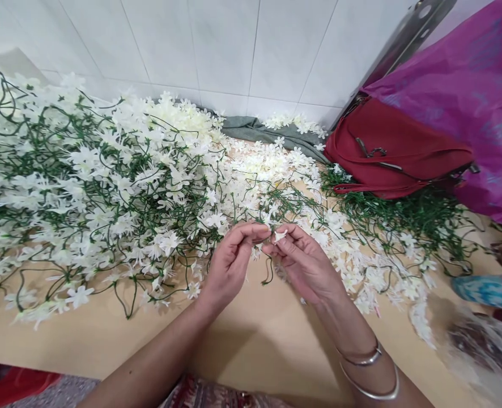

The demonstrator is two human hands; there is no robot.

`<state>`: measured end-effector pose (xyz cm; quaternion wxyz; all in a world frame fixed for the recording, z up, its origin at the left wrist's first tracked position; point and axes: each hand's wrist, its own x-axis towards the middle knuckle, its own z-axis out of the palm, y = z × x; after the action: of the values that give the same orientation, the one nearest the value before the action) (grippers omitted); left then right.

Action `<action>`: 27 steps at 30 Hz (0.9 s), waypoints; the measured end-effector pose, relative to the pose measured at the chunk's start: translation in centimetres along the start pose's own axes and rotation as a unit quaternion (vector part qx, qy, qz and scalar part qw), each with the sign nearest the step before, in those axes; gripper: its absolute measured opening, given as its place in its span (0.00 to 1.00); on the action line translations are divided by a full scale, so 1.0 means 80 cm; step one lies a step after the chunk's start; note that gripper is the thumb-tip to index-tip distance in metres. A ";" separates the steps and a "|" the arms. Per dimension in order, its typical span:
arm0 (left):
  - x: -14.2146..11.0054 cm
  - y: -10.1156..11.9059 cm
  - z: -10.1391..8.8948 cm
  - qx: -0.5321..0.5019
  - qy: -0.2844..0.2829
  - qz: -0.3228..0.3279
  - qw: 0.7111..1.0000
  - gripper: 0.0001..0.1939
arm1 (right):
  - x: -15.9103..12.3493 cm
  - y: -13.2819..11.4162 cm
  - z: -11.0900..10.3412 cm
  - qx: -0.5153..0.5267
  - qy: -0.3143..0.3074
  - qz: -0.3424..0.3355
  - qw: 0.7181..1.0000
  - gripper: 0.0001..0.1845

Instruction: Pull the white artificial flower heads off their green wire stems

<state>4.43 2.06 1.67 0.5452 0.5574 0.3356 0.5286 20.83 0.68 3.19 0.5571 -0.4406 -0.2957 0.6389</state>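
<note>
My left hand (234, 260) and my right hand (304, 260) meet fingertip to fingertip over a tan table (251, 334). Both are pinched on a small artificial flower sprig (276, 235): a white blossom shows at my right fingertips and a thin green stem (269, 273) hangs down between the hands. Two silver bangles (368, 368) sit on my right wrist. Just beyond the hands lies a wide heap of white flowers on green wire stems (119, 181).
A red handbag (395, 150) lies at the back right on bare green stems (408, 218), with a purple plastic sheet (467, 85) behind it. Grey-green cloth (255, 130) lies against the white tiled wall. A clear plastic bag (476, 345) sits at the right front.
</note>
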 end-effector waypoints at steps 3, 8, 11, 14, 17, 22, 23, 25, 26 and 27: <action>-0.001 -0.004 0.002 0.064 -0.005 0.026 0.998 0.11 | 0.001 0.000 0.001 -0.005 0.009 -0.015 1.000 0.18; 0.002 -0.011 0.001 -0.055 0.019 -0.051 0.997 0.14 | 0.002 0.002 0.001 0.007 0.018 -0.027 0.999 0.17; 0.005 -0.009 -0.002 -0.085 0.035 -0.077 0.993 0.15 | 0.003 0.003 -0.001 0.023 0.031 -0.036 0.999 0.17; 0.006 -0.008 -0.003 -0.021 0.033 -0.050 0.998 0.12 | 0.004 0.005 -0.002 0.028 0.031 -0.037 0.998 0.17; 0.005 -0.013 -0.003 0.064 0.034 0.008 0.997 0.10 | 0.004 0.006 -0.003 0.011 0.024 -0.040 0.999 0.16; 0.005 -0.017 -0.003 0.062 0.030 0.007 0.998 0.06 | 0.003 0.007 0.002 0.017 0.031 -0.040 0.999 0.17; 0.005 -0.017 -0.003 0.039 0.036 -0.015 0.998 0.06 | 0.003 0.007 0.003 0.021 0.030 -0.039 0.999 0.17; 0.006 -0.013 -0.003 -0.015 0.054 -0.068 0.996 0.07 | 0.003 0.007 0.004 0.025 0.031 -0.038 0.998 0.17; 0.007 -0.012 -0.003 -0.040 0.063 -0.090 0.993 0.09 | 0.003 0.007 0.004 0.028 0.034 -0.035 0.998 0.18; 0.008 -0.011 -0.003 -0.062 0.071 -0.106 0.990 0.11 | 0.003 0.007 0.004 0.031 0.040 -0.032 0.998 0.18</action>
<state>4.49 2.85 0.95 0.6067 0.4448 0.3972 0.5256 20.32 0.80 2.78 0.6020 -0.4382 -0.2674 0.6116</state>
